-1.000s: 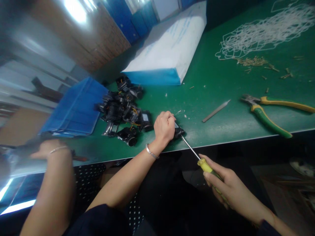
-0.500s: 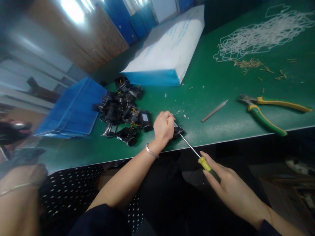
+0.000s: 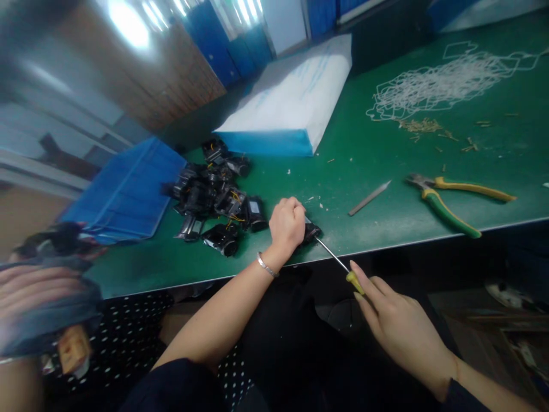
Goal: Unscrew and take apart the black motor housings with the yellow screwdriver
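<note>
At the table's front edge my left hand (image 3: 286, 224) is closed round a small black part (image 3: 311, 230) with a light label, pressing it on the green surface; the hand hides much of it. My right hand (image 3: 397, 317) grips a screwdriver by its yellow handle (image 3: 354, 282). The screwdriver's metal shaft (image 3: 333, 254) slants up to the left, its tip touching the black part. Left of my left hand lies a pile of similar black parts (image 3: 214, 197) with yellow wires.
A blue bin (image 3: 128, 183) stands behind the pile, near a white sack (image 3: 295, 86). Rightward lie a pointed grey tool (image 3: 369, 198), cutting pliers (image 3: 454, 200), brass-coloured screws (image 3: 422, 126) and tangled white cords (image 3: 433, 83). Another person's gloved hand (image 3: 47, 292) is at far left.
The view has shifted slightly. My hands keep their hold, with the right hand a little further up the screwdriver handle. The other person's hand at left has moved, now with a dark item.
</note>
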`<state>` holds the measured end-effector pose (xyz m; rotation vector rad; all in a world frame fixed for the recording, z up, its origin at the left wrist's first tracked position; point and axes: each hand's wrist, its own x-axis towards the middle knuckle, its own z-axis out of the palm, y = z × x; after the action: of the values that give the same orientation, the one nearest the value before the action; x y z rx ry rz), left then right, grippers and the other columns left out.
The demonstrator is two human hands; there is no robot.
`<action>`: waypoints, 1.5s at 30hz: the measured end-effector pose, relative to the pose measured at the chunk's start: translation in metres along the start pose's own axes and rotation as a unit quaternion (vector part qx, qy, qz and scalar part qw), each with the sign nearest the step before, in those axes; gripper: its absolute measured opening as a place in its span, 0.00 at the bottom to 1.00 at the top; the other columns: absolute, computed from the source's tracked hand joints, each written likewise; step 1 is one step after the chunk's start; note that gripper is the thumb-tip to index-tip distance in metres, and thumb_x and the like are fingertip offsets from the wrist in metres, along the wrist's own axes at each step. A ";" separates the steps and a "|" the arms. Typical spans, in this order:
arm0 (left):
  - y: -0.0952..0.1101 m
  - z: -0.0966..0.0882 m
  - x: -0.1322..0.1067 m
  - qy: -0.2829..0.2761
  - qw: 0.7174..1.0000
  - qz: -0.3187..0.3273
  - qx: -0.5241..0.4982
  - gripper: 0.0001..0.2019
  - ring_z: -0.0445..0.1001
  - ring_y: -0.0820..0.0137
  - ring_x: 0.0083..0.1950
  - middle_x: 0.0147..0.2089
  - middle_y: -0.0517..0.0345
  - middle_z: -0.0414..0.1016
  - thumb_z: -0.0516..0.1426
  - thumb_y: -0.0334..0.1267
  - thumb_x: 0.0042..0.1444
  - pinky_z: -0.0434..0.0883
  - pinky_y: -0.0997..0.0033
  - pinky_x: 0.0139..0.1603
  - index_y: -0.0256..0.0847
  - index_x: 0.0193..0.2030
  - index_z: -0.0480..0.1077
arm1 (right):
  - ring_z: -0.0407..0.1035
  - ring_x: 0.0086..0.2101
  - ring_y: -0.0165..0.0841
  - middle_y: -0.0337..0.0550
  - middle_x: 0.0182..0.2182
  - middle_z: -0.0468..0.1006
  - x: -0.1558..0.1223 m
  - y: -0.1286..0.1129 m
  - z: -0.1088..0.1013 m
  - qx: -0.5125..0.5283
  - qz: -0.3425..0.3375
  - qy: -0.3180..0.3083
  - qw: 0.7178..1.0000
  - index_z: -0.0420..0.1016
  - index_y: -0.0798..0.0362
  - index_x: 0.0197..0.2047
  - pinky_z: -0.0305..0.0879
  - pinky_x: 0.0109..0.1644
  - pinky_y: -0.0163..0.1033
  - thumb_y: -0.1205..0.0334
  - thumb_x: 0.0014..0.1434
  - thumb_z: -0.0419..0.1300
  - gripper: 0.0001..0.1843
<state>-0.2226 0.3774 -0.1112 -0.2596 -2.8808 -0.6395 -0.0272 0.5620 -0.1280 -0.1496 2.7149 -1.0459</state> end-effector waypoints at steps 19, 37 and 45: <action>-0.002 0.001 -0.001 0.007 1.000 0.002 0.010 0.11 0.70 0.67 0.44 0.40 0.58 0.72 0.46 0.34 0.60 0.64 0.70 0.42 0.44 0.30 0.67 | 0.65 0.25 0.22 0.48 0.39 0.75 0.001 0.018 -0.009 0.769 0.252 -0.156 0.566 0.73 0.54 0.52 0.58 0.20 0.22 0.64 0.61 0.61 0.16; -0.002 0.003 0.000 0.010 0.999 0.008 0.038 0.12 0.70 0.67 0.43 0.39 0.58 0.72 0.45 0.34 0.61 0.63 0.70 0.41 0.44 0.31 0.66 | 0.52 0.15 0.16 0.39 0.26 0.70 0.001 0.013 -0.023 0.839 0.246 -0.206 0.440 0.72 0.57 0.49 0.46 0.12 0.19 0.62 0.62 0.60 0.12; -0.001 0.001 0.001 0.015 1.000 0.001 0.021 0.13 0.70 0.67 0.42 0.38 0.57 0.72 0.44 0.34 0.61 0.63 0.70 0.40 0.43 0.30 0.66 | 0.56 0.19 0.21 0.40 0.37 0.68 -0.002 -0.010 -0.014 0.597 0.158 -0.130 0.776 0.53 0.40 0.67 0.53 0.14 0.25 0.53 0.64 0.56 0.29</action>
<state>-0.2241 0.3774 -0.1125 -0.2446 -2.8622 -0.5758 -0.0281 0.5641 -0.1109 0.3411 1.3252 -2.1408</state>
